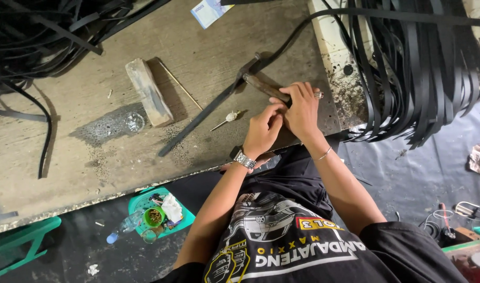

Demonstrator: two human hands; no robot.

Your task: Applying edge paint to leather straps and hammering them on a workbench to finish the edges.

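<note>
My right hand (303,107) lies over the near end of a rusty-handled tool (263,86), fingers curled down on it and on the black strap (208,112) that runs under it, so that hand is closed around the handle. There is a ring on one finger and a thin bangle on the wrist. My left hand (263,131) is pressed against the right one from below, fingers bent and bunched at the same spot; I cannot tell whether it grips the strap or only steadies it, because the right hand covers the fingertips. A metal watch (245,159) sits on my left wrist.

The strap lies slantwise across the bench (67,157), its far end near the bench's front edge and its upper part climbing toward the big bundle of black strips (418,73) hanging off the right side. The tool's head rests on the strap just beyond my knuckles.

Just left of my hands lies a small awl with a pale handle (227,118), apart from the strap. Farther left a wooden block (148,91) lies tilted, with a thin metal rod (179,84) beside it and a small glass (135,122) in a dark wet patch. More black strips (46,26) are heaped at the top left corner. Below the bench edge, on the floor, sits a green tray (185,215) with a cup and scraps in it.
</note>
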